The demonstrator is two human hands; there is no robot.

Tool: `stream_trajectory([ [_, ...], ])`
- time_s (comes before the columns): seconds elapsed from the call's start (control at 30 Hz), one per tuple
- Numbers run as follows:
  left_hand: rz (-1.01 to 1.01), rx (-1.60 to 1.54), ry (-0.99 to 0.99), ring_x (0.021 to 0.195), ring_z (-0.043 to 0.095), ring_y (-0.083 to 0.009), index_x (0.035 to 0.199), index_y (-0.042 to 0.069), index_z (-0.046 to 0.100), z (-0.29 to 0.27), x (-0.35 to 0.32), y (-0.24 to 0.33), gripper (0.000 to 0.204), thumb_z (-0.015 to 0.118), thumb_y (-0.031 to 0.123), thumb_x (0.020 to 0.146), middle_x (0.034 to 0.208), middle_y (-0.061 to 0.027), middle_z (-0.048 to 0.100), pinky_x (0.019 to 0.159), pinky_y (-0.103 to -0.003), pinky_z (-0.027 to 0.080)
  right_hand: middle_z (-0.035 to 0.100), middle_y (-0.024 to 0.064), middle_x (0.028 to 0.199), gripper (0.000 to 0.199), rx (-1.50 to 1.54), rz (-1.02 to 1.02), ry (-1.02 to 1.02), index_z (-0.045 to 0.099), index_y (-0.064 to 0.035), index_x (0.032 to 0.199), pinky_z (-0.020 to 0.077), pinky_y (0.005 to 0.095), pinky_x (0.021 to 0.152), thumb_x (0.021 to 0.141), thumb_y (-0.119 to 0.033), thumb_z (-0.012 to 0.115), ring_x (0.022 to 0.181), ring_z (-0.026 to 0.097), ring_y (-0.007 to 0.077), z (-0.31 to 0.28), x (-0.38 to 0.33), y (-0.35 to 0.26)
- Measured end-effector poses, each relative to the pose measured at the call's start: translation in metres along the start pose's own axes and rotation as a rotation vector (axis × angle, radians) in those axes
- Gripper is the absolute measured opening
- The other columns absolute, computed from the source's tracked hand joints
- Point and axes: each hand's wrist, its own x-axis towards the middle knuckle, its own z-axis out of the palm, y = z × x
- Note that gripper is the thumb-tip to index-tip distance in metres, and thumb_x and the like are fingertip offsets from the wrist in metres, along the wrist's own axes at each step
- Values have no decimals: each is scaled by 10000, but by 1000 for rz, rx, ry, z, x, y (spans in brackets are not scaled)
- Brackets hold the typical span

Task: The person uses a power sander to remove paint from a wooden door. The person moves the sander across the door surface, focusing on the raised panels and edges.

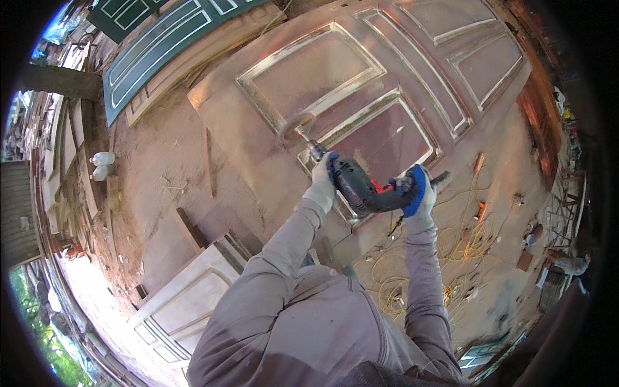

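A corded power drill (pixel 364 187), fitted with a round sanding disc (pixel 298 124), is held in both gloved hands over a large panelled wooden door (pixel 309 71) lying flat. The left hand (pixel 322 180) is clenched around the drill's front body just behind the chuck, and the right hand (pixel 418 192) is closed around the rear handle, where the trigger appears to sit. The disc is pressed onto the flat rail of the door ahead of the left hand, just beside the raised moulding that frames the recessed panels.

For this sanding pass to go well, the disc is best kept nearly flat on the rail, with light, even pressure from the front grip, so that no hollows are gouged. The moulding edges beside the disc are likely to be nicked if the tool is tilted toward them. The cord behind the rear grip should be kept clear of the disc.

To the right of the rear grip, yellow cable (pixel 464 251) is coiled on the dusty ground. Far beyond the front grip, a green panelled door (pixel 155 51) is laid, and a pale panelled door (pixel 187 303) lies to the left of the person's elbow.
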Motion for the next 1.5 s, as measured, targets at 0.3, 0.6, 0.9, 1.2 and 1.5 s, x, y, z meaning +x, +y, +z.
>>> stream_trajectory([
  [0.3,-84,277,-153,558,571,-201,823,87,598,117,66,-21,189,635,270,796,684,-54,614,550,-325,478,455,29,597,199,-79,-297,-42,490,-68,769,511,417,701,920,-198,478,506,460,150,-1,49,-40],
  [0.6,-68,-33,26,618,618,-220,871,42,606,42,28,4,203,656,224,797,719,-91,632,589,-347,519,506,51,632,110,-92,-84,47,521,-35,789,513,379,590,875,-102,528,526,528,172,13,19,-11],
  [0.9,-94,94,-229,555,555,-167,849,86,603,139,78,-38,207,663,274,782,674,-38,592,526,-294,446,466,35,600,136,-74,-248,48,503,-41,771,518,395,636,888,-109,515,508,502,161,4,73,-66],
  [1.2,-27,46,-42,586,599,-196,819,90,600,114,62,-35,150,638,233,789,684,-58,626,576,-313,509,479,38,671,85,-109,-98,38,507,-64,838,510,383,634,892,-129,514,573,537,183,-13,89,-61],
  [1.5,-117,112,-219,538,566,-200,775,99,570,220,140,-76,157,627,245,788,651,-58,598,539,-330,493,456,34,570,146,-17,-217,14,526,-60,814,500,454,697,891,-184,536,492,466,171,-29,167,-111],
])
